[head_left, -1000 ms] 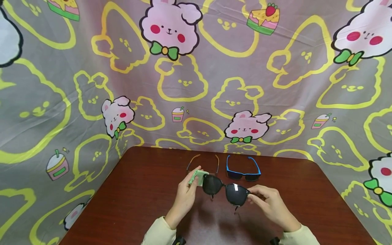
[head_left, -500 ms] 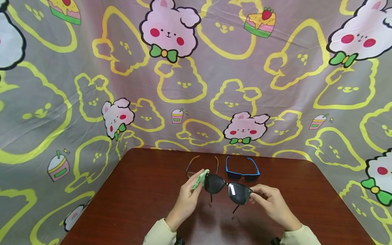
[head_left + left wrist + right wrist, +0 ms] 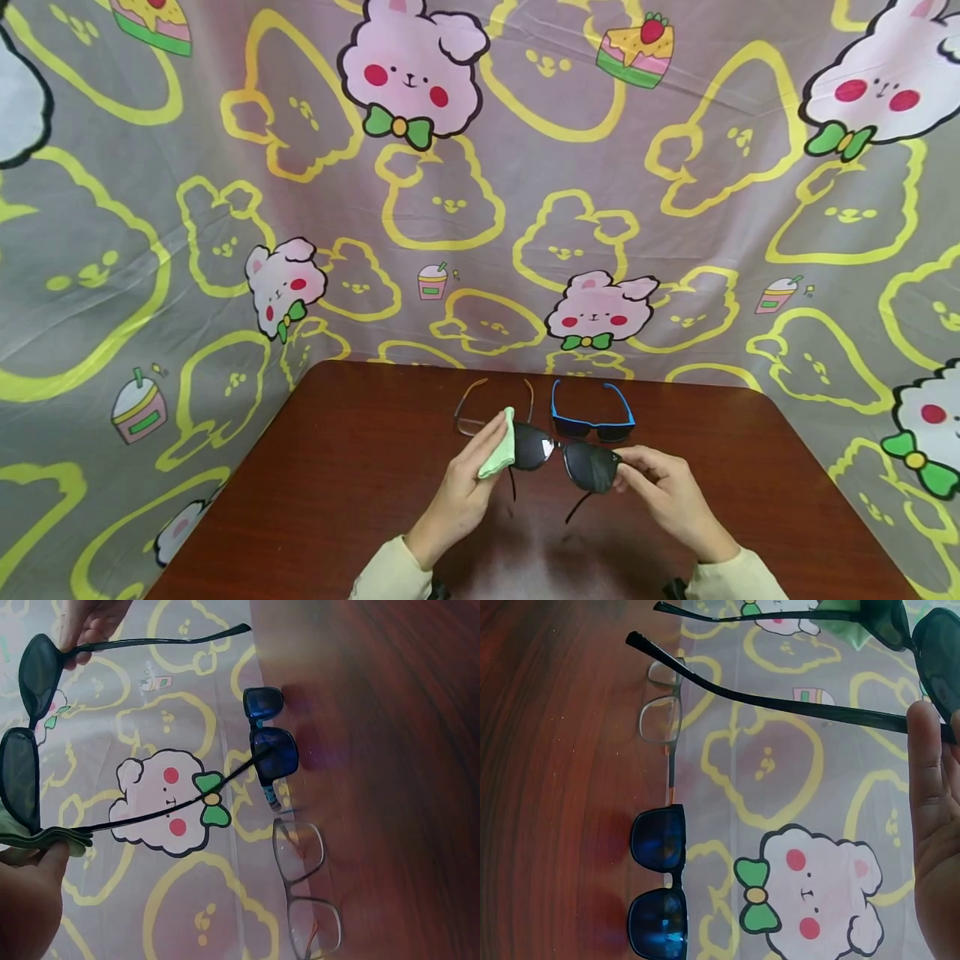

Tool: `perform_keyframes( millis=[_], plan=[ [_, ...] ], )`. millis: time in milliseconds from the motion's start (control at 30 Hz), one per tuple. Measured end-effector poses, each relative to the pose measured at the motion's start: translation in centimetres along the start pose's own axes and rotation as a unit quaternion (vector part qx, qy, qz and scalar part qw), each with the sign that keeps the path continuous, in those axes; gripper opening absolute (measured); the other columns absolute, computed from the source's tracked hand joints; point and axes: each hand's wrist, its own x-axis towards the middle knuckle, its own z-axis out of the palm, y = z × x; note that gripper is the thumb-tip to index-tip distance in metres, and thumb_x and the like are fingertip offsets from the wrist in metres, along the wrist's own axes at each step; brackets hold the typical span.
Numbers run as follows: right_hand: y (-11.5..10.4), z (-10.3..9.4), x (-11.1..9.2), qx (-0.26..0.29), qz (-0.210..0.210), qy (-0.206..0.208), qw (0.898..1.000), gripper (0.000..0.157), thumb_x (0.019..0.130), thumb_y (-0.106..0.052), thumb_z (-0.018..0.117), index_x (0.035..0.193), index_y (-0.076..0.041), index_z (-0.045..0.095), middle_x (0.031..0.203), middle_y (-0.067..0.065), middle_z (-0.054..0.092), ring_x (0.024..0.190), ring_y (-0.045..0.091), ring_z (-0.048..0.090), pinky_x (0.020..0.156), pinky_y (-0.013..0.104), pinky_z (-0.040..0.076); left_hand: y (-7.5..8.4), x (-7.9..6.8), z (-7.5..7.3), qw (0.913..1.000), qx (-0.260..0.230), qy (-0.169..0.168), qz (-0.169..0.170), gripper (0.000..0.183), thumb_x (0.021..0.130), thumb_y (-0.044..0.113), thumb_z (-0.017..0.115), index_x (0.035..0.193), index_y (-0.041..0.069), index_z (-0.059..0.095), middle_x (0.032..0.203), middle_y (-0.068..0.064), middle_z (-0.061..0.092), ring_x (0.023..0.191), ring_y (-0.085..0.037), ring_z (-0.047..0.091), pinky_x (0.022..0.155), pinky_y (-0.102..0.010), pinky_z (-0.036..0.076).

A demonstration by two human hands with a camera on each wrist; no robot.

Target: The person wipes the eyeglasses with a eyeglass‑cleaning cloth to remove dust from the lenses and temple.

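Black sunglasses (image 3: 588, 467) hang above the table between both hands, temples unfolded and pointing down. My left hand (image 3: 453, 496) holds a light green cloth (image 3: 497, 457), which wraps the frame's left end by one lens. In the left wrist view the thumb presses the cloth (image 3: 49, 840) near the hinge; the fingers behind it are mostly hidden. At the opposite end my right hand (image 3: 675, 496) pinches the frame's corner between thumb and fingers. The right wrist view shows that hand (image 3: 937, 825) by the hinge, with both dark temples (image 3: 802, 709) stretching away from it.
Blue-framed sunglasses (image 3: 592, 428) lie behind on the brown table (image 3: 337, 467), temples toward the back. Left of them are clear-lensed eyeglasses (image 3: 471, 427) with orange-brown temples, partly covered by the left hand and cloth. A patterned curtain (image 3: 450, 250) encloses the table's back and sides.
The green cloth has shifted right and now folds round the left lens's outer edge. The sunglasses have moved slightly right and turned, showing more of the temples below. The right hand still grips its end.
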Motion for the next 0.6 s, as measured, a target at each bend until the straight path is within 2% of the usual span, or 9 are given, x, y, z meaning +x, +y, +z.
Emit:
perform_keyframes(
  millis=[100,200,367,500,600],
  plan=[
    [-1.4,0.1,0.4,0.003,-0.002,0.008,1.000,0.025,0.080,0.021,0.057,0.096,0.004,0.065,0.071,0.003,0.064,0.059,0.015,0.061,0.054,0.021,0.050,-0.2,-0.1,-0.2,0.9983,0.043,-0.020,0.034,0.054,0.088,-0.007,0.054,0.140,-0.006,0.038,0.147,-0.020,0.033,0.133,-0.032,0.035,0.105,-0.029,0.031],
    [-2.1,0.1,0.7,0.008,-0.010,0.018,1.000,0.023,0.079,0.024,0.057,0.093,0.006,0.064,0.068,0.005,0.063,0.059,0.010,0.060,0.053,0.020,0.048,-0.4,-0.3,-0.3,0.9910,0.103,-0.038,0.077,0.056,0.084,-0.005,0.055,0.138,-0.008,0.040,0.146,-0.022,0.033,0.134,-0.033,0.033,0.106,-0.031,0.031],
    [-0.9,0.0,0.4,0.002,-0.015,0.018,1.000,0.029,0.078,0.024,0.058,0.094,0.001,0.065,0.069,0.004,0.064,0.059,0.012,0.060,0.051,0.020,0.048,-0.5,-0.5,0.0,0.9731,0.183,-0.059,0.127,0.053,0.083,0.002,0.055,0.134,-0.008,0.046,0.144,-0.023,0.036,0.134,-0.036,0.033,0.106,-0.036,0.032],
    [0.0,-0.1,0.3,-0.005,-0.006,0.008,1.000,0.029,0.080,0.019,0.060,0.096,-0.005,0.066,0.071,0.000,0.065,0.059,0.015,0.061,0.050,0.021,0.048,-0.5,-0.4,0.2,0.9620,0.217,-0.067,0.151,0.047,0.088,0.007,0.052,0.132,-0.007,0.048,0.142,-0.023,0.038,0.133,-0.038,0.034,0.105,-0.039,0.033],
    [0.2,-0.2,0.2,-0.006,-0.011,0.006,1.000,0.027,0.081,0.017,0.060,0.097,-0.004,0.066,0.071,0.000,0.065,0.059,0.017,0.061,0.050,0.022,0.049,-0.4,-0.4,0.5,0.9543,0.237,-0.072,0.167,0.046,0.090,0.010,0.049,0.132,-0.007,0.049,0.142,-0.022,0.039,0.132,-0.038,0.035,0.105,-0.039,0.033]
  ],
)
